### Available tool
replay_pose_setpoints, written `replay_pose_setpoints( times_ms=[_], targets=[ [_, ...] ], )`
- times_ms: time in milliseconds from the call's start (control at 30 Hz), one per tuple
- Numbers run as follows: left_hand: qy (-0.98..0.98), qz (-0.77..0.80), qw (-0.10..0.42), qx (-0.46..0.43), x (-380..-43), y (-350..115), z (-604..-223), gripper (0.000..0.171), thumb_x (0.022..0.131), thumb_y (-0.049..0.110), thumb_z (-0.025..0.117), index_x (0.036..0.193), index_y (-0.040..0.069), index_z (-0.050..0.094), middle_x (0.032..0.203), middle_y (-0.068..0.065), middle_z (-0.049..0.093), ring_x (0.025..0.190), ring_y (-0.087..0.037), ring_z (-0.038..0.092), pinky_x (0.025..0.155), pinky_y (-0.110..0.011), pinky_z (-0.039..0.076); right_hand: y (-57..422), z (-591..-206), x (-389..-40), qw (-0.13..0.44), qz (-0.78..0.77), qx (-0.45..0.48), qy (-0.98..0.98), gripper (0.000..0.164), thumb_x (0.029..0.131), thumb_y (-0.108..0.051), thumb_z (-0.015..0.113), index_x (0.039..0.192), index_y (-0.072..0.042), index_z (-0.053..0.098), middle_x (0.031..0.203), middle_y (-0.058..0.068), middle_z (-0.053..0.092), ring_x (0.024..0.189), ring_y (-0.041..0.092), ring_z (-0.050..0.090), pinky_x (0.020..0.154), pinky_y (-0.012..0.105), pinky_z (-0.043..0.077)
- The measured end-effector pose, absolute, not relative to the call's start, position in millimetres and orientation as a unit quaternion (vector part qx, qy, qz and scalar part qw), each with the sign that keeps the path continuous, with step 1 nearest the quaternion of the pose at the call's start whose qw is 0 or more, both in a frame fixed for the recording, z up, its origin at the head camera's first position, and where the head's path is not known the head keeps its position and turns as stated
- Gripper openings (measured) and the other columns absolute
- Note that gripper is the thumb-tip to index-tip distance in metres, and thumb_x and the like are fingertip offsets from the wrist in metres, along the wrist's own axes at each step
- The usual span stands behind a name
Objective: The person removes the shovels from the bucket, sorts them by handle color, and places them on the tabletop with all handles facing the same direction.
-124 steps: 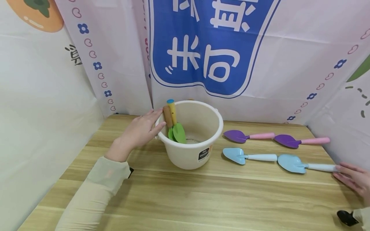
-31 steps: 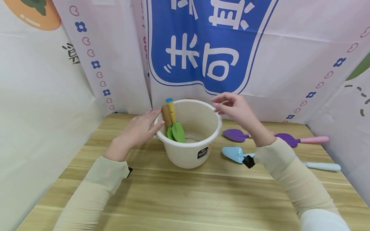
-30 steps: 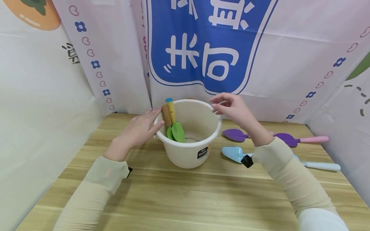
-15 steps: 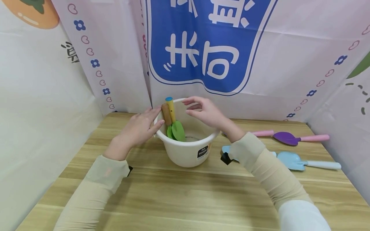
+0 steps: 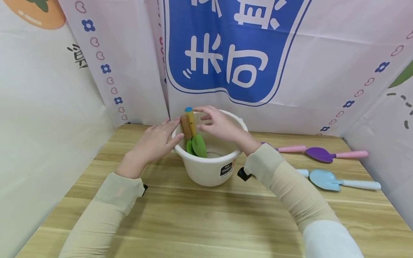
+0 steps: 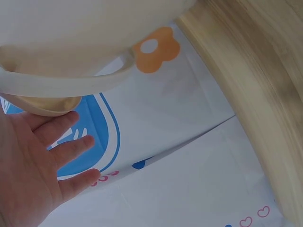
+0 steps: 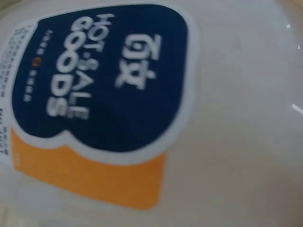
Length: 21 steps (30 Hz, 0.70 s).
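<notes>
A white bucket stands on the table, holding two green-bladed trowels at its left side. One trowel has a yellow handle with a blue end; the other has a brown handle. My left hand rests on the bucket's left rim with its fingers extended. The left wrist view shows its spread fingers below the bucket's carrying handle. Over the bucket's opening is my right hand, its thumb and fingers apart, fingertips close to the yellow handle. The right wrist view shows only the bucket's label.
To the right lie two purple trowels with pink handles, the farther one fully visible. Nearer lie light blue trowels, one in full and one mostly behind my right sleeve. A printed cloth hangs behind the table.
My right hand has come from the light blue trowel at the far right, past the bucket's right rim, to beside the yellow handle. My left hand stays on the rim.
</notes>
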<state>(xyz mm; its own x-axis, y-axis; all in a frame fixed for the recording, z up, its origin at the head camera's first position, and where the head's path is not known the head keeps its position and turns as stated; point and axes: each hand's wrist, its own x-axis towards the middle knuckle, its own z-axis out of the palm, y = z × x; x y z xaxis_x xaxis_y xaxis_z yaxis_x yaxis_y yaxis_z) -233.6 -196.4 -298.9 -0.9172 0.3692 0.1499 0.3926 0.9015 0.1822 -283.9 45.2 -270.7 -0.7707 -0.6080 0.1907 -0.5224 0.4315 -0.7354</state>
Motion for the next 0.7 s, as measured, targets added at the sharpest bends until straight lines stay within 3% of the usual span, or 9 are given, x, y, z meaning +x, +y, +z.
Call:
replay_pose_setpoints(
  times_ms=[300, 567, 700],
  targets=[
    [-0.972, -0.108, 0.060, -0.201, -233.8, -196.5, -298.3, 0.068, 0.111, 0.048, 0.033, 0.161, 0.002, 0.028, 0.164, -0.017, 0.032, 0.151, -0.043, 0.025, 0.114, -0.068, 0.028, 33.8, -264.4, -292.2, 0.057, -0.364, -0.353, 0.860, 0.061, 0.103, -0.012, 0.063, 0.159, -0.013, 0.039, 0.165, 0.006, 0.032, 0.141, 0.028, 0.047, 0.108, 0.038, 0.048],
    [-0.971, -0.111, 0.063, -0.200, -234.2, -197.0, -298.8, 0.067, 0.111, 0.047, 0.034, 0.161, 0.002, 0.029, 0.163, -0.017, 0.033, 0.151, -0.043, 0.025, 0.114, -0.068, 0.029, 25.6, -266.3, -295.8, 0.044, -0.264, -0.383, 0.884, 0.070, 0.101, -0.010, 0.065, 0.162, -0.012, 0.032, 0.169, 0.007, 0.024, 0.154, 0.022, 0.023, 0.124, 0.035, 0.022],
    [-0.971, -0.110, 0.062, -0.201, -234.3, -196.3, -299.3, 0.067, 0.111, 0.047, 0.033, 0.161, 0.003, 0.029, 0.164, -0.016, 0.033, 0.150, -0.043, 0.026, 0.114, -0.067, 0.029, 26.8, -266.7, -294.5, 0.034, -0.251, -0.376, 0.891, 0.068, 0.101, -0.012, 0.066, 0.161, -0.013, 0.034, 0.167, 0.007, 0.027, 0.153, 0.023, 0.026, 0.123, 0.037, 0.024]
  ],
)
